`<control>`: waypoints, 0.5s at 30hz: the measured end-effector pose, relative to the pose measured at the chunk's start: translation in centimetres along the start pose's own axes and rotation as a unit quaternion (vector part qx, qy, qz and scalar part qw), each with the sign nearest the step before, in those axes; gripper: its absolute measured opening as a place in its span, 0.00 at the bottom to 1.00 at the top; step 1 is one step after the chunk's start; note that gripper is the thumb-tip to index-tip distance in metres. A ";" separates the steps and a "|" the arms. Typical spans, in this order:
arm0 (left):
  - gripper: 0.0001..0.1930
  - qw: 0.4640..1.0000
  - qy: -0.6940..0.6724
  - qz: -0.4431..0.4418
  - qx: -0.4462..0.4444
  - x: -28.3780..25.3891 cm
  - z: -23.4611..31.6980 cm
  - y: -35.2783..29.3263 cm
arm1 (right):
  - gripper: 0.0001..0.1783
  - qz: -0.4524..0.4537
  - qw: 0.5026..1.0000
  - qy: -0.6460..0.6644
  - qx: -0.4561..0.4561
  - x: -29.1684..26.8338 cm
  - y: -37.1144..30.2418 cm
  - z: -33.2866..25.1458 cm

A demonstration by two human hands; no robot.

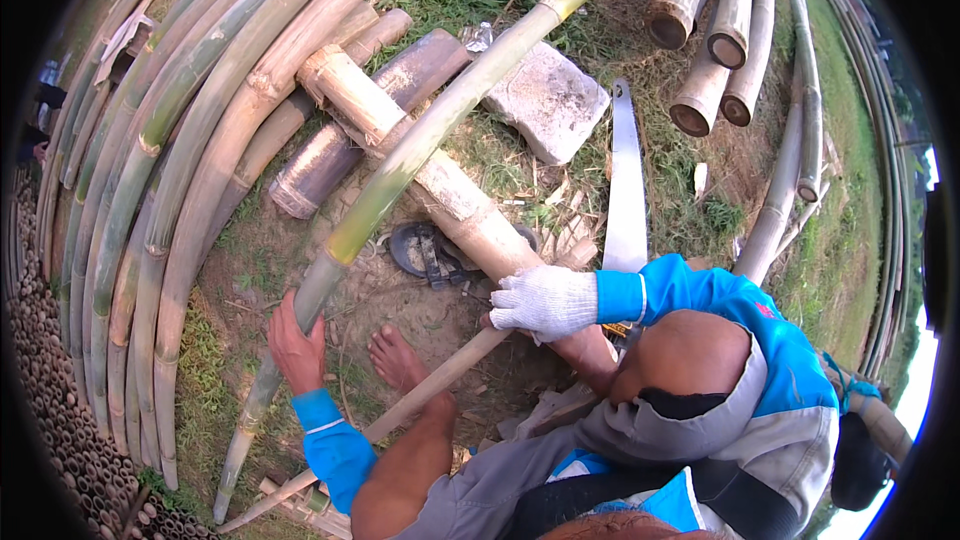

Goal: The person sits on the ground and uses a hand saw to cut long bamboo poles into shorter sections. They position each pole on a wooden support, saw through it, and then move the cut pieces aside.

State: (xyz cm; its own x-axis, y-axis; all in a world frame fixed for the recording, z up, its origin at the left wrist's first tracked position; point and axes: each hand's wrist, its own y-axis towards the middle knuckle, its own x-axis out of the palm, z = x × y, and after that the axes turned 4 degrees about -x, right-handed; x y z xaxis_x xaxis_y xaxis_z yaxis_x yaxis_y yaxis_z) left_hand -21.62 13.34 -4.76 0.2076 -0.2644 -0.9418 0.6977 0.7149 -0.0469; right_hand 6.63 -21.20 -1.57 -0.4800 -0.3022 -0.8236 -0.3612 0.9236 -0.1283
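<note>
My bare left hand (297,340) is wrapped round a long green bamboo pole (410,155). The pole slants from the lower left to the upper middle and lies across a thick, pale, scraped bamboo log (455,200). My right hand (545,302), in a white knitted glove, is closed at the log's near end. A thinner bamboo pole (430,380) ends just under this glove. What the gloved fingers grip is hidden. A hand saw (626,180) with a broad bare blade lies just beyond the right forearm.
Long bamboo poles (190,140) are stacked along the left. More cut poles (730,35) lie at the upper right. A stone block (550,100) and a dark bamboo piece (310,175) lie near the log. Sandals (425,252) and bamboo scraps (570,235) are on the ground beside my bare foot (395,355).
</note>
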 end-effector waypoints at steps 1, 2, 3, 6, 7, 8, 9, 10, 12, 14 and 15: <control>0.34 1.000 0.000 0.013 0.016 -0.1 -0.5 0.1 | 0.34 0.000 1.000 -0.006 -0.005 -0.4 1.1 -0.3; 0.33 0.999 0.000 0.027 0.031 -0.3 -0.9 -0.2 | 0.34 -0.001 1.000 -0.013 -0.010 -0.6 2.1 -0.5; 0.32 0.998 -0.003 0.037 0.047 -0.3 -1.1 -0.6 | 0.33 0.030 0.999 -0.024 -0.023 -0.6 2.7 -0.6; 0.33 1.000 -0.014 -0.013 -0.001 -1.0 -4.5 -1.8 | 0.32 0.060 0.997 -0.031 -0.040 0.0 4.1 -0.9; 0.34 1.000 -0.001 -0.029 -0.009 -1.3 -5.6 -2.3 | 0.31 0.050 0.997 -0.027 -0.051 0.8 4.8 -0.9; 0.34 0.999 0.016 -0.048 -0.015 -2.2 -6.5 -2.7 | 0.31 0.051 0.998 -0.008 -0.045 1.2 5.3 -1.3; 0.35 0.997 0.033 -0.068 -0.020 -3.0 -7.4 -3.0 | 0.30 0.051 0.998 0.012 -0.039 1.6 5.6 -1.7; 0.35 0.996 0.034 -0.068 -0.049 -4.1 -9.2 -4.8 | 0.30 0.048 0.997 0.031 -0.052 2.1 6.5 -2.2; 0.36 0.993 0.025 -0.071 -0.088 -4.6 -12.5 -6.8 | 0.30 0.037 0.995 0.050 -0.082 3.2 7.3 -3.5; 0.36 0.989 0.039 -0.068 -0.123 -4.6 -15.5 -8.2 | 0.33 0.003 0.993 0.077 -0.093 4.7 7.4 -4.7; 0.36 0.987 0.047 -0.065 -0.137 -4.6 -17.1 -8.7 | 0.31 0.041 0.988 0.105 -0.105 5.6 7.1 -5.1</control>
State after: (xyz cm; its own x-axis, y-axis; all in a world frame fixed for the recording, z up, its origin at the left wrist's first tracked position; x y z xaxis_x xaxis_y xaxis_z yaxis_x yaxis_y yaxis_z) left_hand -40.43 19.41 -5.68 0.0547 -0.3132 -0.9481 0.5005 0.8303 -0.2454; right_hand -2.68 -17.55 -4.31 -0.6619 -0.2907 -0.6910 -0.4616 0.8843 0.0701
